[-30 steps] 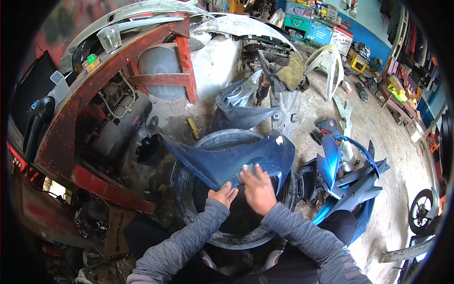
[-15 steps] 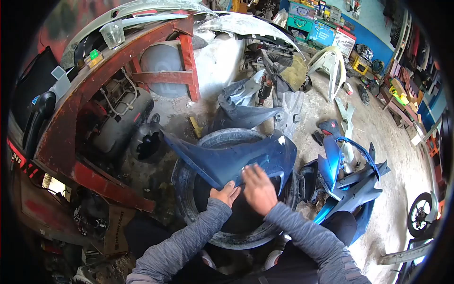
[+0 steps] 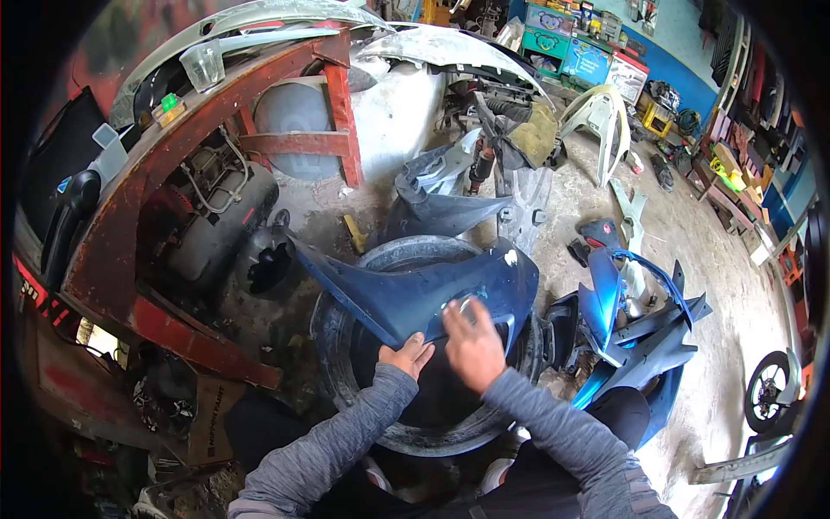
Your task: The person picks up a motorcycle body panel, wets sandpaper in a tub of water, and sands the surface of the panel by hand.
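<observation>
A dark blue motorcycle fairing panel (image 3: 402,298) lies tilted across a round black tub (image 3: 333,368), its narrow end pointing up and left. My left hand (image 3: 406,355) is closed on the panel's lower edge, thumb on top and the other fingers hidden beneath. On the panel's face, right of my left hand, rests my right hand (image 3: 475,350), fingers bent and fingertips against the surface. Whatever those fingers hold, if anything, is hidden under them. Scuffed, paler marks show around the fingertips, and a white chip sits near the panel's upper right corner.
A red workbench (image 3: 194,104) with a plastic cup (image 3: 203,67) stands at the left, an air compressor (image 3: 216,212) under it. Bright blue fairings (image 3: 640,320) lie on the floor at the right. Another dark panel (image 3: 441,208) sits behind the tub. A wheel (image 3: 768,392) stands far right.
My right hand has shifted slightly over the panel and its fingers are more bent and spread. The panel has moved a touch left, with my left hand still on its edge.
</observation>
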A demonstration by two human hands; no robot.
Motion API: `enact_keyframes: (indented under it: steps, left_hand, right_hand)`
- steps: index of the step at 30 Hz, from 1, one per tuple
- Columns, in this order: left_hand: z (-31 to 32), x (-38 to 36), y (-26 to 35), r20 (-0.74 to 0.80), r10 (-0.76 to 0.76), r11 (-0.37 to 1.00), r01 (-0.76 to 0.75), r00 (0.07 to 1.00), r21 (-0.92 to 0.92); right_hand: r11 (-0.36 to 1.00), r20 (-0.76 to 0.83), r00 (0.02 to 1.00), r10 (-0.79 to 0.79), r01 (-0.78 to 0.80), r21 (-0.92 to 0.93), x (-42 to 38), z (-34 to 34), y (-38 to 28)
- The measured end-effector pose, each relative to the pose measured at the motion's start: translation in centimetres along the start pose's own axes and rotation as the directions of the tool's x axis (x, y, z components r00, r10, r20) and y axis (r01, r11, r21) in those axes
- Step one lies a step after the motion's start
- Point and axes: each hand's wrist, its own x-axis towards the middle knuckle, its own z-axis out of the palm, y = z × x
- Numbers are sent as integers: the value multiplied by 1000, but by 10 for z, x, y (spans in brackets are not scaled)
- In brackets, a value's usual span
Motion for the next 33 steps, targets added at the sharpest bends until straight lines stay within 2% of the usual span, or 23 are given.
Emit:
enact_keyframes:
  steps: [1,4,5,6,8,9,10,12,13,14,16,18,20,23,26,28,31,33]
  left_hand:
    - [-1,0,0,-7,-12,1000,12,1000,-1]
    - [-2,2,1,10,-16,1000,16,1000,2]
    - [-2,1,0,34,-11,1000,11,999,8]
    - [-3,0,-3,31,-14,1000,14,999,9]
    - [-2,2,-1,-13,-7,1000,7,1000,3]
    - [-3,2,0,-13,-2,1000,2,1000,4]
    - [-4,2,1,1,-4,1000,4,1000,2]
    - [-6,3,-3,9,-17,1000,17,1000,-3]
    - [-6,6,-5,29,-16,1000,17,999,-14]
    - [-7,6,-6,48,-13,1000,14,999,-25]
    - [-6,5,-6,26,-13,999,14,1000,-34]
    - [-4,5,-5,11,-15,999,15,1000,-40]
    - [-5,4,-7,-36,-43,998,41,998,-50]
    - [-7,5,-9,-9,-34,999,33,999,-39]
    - [-8,3,-6,-25,-92,992,90,995,-84]
    - [-12,7,-5,-44,-119,991,116,992,-67]
    - [-18,9,-9,-71,-146,989,148,987,22]
    - [-23,11,-11,-160,-131,970,160,978,184]
  right_hand:
    - [997,17,1000,-6,5,73,-3,-9,-15]
    - [998,-32,999,5,-3,69,4,-4,5]
    - [991,-69,991,114,-108,80,9,-4,11]
    - [998,-18,998,62,-62,-4,13,-4,15]
    - [1000,13,1000,-5,5,30,4,-7,-2]
    - [995,-21,999,-42,43,88,-2,-2,-15]
    - [994,-24,999,-31,33,108,-7,-5,-20]
    - [996,-7,998,-63,63,67,-2,5,7]
    - [990,-45,995,90,-84,110,3,9,20]
    - [995,-63,993,101,-99,32,5,14,28]
    - [998,-41,997,60,-60,4,6,0,6]
    - [999,21,999,-29,28,46,-7,7,-8]
    - [994,-11,1000,15,-14,108,-3,13,10]
    - [993,-41,992,120,-121,-13,11,7,18]
    - [997,47,999,0,-4,79,-7,7,-15]
    - [996,73,997,-10,4,85,-8,22,-6]
    - [993,86,991,106,-110,45,9,28,24]
    - [995,82,992,100,-101,15,7,30,18]
